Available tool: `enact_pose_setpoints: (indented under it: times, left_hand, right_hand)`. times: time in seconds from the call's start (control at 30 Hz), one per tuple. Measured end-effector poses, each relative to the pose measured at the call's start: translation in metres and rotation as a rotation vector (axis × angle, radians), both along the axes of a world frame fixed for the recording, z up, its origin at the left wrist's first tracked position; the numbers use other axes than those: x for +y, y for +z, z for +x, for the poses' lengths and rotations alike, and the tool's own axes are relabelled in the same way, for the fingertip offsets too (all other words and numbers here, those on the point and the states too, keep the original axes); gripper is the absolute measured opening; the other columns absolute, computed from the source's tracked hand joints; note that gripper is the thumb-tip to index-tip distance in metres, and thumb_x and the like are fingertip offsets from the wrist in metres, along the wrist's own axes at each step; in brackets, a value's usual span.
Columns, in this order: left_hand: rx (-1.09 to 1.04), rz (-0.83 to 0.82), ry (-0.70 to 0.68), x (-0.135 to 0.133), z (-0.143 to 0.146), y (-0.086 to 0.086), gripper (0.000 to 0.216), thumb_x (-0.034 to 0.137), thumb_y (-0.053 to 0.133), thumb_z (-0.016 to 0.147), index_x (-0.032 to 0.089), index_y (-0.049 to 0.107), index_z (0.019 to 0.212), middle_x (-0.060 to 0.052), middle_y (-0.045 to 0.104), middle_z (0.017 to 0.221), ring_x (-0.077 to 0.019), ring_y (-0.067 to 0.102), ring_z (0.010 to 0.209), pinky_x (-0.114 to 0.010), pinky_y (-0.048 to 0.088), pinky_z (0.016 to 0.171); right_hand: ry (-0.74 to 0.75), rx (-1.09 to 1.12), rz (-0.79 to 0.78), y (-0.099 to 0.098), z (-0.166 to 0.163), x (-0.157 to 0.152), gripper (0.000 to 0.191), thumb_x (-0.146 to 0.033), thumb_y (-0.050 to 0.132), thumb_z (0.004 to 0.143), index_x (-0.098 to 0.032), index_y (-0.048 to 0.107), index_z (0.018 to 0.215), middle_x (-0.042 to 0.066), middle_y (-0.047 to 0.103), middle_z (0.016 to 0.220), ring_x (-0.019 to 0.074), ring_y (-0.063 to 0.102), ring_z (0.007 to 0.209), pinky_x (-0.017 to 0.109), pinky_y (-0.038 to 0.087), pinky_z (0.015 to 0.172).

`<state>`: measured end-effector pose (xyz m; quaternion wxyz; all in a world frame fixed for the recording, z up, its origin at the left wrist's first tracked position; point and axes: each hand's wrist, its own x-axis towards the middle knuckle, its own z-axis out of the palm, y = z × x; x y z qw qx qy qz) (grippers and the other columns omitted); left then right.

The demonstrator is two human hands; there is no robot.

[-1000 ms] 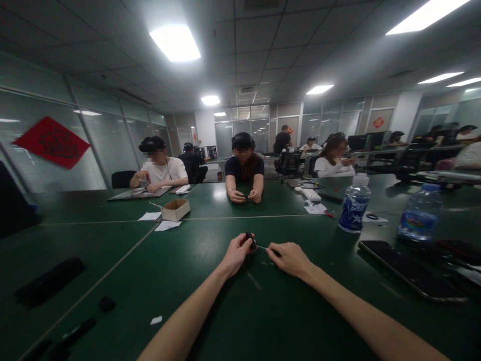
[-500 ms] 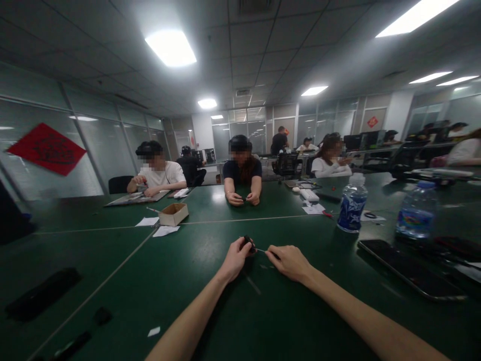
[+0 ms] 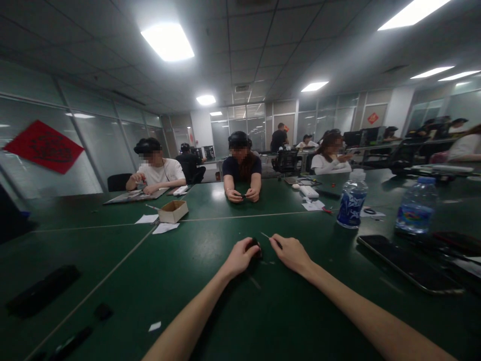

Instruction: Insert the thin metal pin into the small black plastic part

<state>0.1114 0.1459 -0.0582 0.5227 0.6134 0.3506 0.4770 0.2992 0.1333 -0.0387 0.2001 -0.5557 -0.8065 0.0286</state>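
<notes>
My left hand (image 3: 239,257) is closed around a small rounded black object (image 3: 256,244), resting at the table's surface. What kind of object it is I cannot make out. A short way to the right, my right hand (image 3: 293,255) pinches a small screwdriver (image 3: 265,235). Its thin metal shaft points up and to the left, apart from the black object. The fingers hide most of its handle.
On the green table (image 3: 203,281), a water bottle (image 3: 352,200), a second bottle (image 3: 417,208) and a phone (image 3: 406,263) are at right. Across stand a small cardboard box (image 3: 173,212) and papers (image 3: 165,228). Dark items (image 3: 45,291) lie at left. A person (image 3: 241,168) sits opposite.
The screwdriver's tip has come away from the black object and now points more upward. My left hand has turned and moved slightly right and lower with the object.
</notes>
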Motion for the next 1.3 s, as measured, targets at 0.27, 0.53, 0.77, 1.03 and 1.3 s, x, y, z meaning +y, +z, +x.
enact_pose_setpoints:
  times: [0.27,0.53,0.77,1.03,1.3]
  left_hand:
    - [-0.118,-0.055,0.09,0.0035,0.0008,-0.0037,0.037,0.043,0.067,0.071,0.012,0.06,0.09,-0.006,0.06,0.082,-0.0167,0.058,0.076,-0.028,0.046,0.073]
    - [-0.225,-0.112,0.142,0.0037,-0.001,-0.0065,0.048,0.045,0.073,0.067,0.012,0.059,0.1,-0.008,0.059,0.091,-0.0169,0.058,0.08,-0.032,0.05,0.076]
    - [-0.17,-0.041,0.115,0.0,-0.0016,-0.0019,0.043,0.044,0.071,0.069,0.013,0.06,0.097,-0.009,0.06,0.092,-0.017,0.058,0.082,-0.029,0.049,0.074]
    - [-0.118,-0.042,0.102,0.0025,-0.0019,-0.0025,0.038,0.046,0.068,0.07,0.014,0.056,0.088,-0.005,0.06,0.085,-0.016,0.059,0.074,-0.03,0.049,0.072]
    - [-0.177,-0.082,0.094,0.0049,-0.0012,-0.0031,0.043,0.049,0.07,0.068,0.013,0.055,0.085,-0.005,0.06,0.081,-0.0157,0.059,0.073,-0.03,0.049,0.074]
  right_hand:
    - [0.048,-0.042,0.069,-0.0027,-0.0007,0.0005,0.033,-0.036,0.03,0.095,-0.023,0.06,0.09,0.001,0.066,0.072,0.0147,0.063,0.064,0.022,0.036,0.057]
    - [0.158,-0.108,0.073,-0.0016,-0.001,-0.0016,0.034,-0.037,0.032,0.094,-0.022,0.061,0.084,0.001,0.066,0.071,0.0136,0.061,0.062,0.022,0.037,0.058]
    - [0.145,-0.151,0.057,0.0002,-0.0016,-0.0035,0.033,-0.037,0.033,0.095,-0.022,0.06,0.083,0.002,0.067,0.074,0.0151,0.062,0.065,0.023,0.039,0.059]
    - [0.167,-0.186,0.071,0.0011,-0.0012,-0.0049,0.033,-0.036,0.03,0.096,-0.021,0.058,0.089,0.004,0.067,0.077,0.0162,0.063,0.066,0.023,0.038,0.058]
    - [0.151,-0.145,0.057,-0.0008,-0.0008,-0.0054,0.032,-0.036,0.03,0.096,-0.021,0.057,0.091,0.003,0.067,0.076,0.016,0.063,0.066,0.023,0.038,0.058]
